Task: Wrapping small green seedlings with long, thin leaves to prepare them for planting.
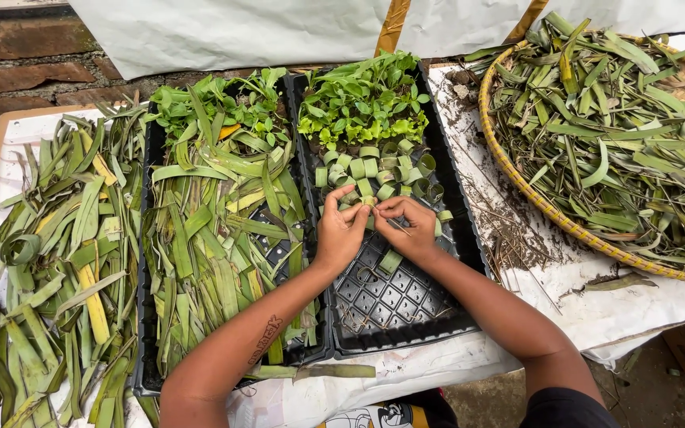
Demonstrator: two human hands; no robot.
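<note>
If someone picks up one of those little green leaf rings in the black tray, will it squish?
Probably. The leaf rings look like thin curled strips, so likely light and soft. One might uncurl if squeezed. Both hands, left hand and right hand, pinch one with fingertips, suggesting gentle handling.

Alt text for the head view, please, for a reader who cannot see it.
Seen from above, a person's left hand and right hand meet over a black seedling tray, pinching a small leaf-strip ring beside rows of similar rings and green seedlings. A second tray holds long leaf strips; a woven basket of leaves sits at right.
</note>
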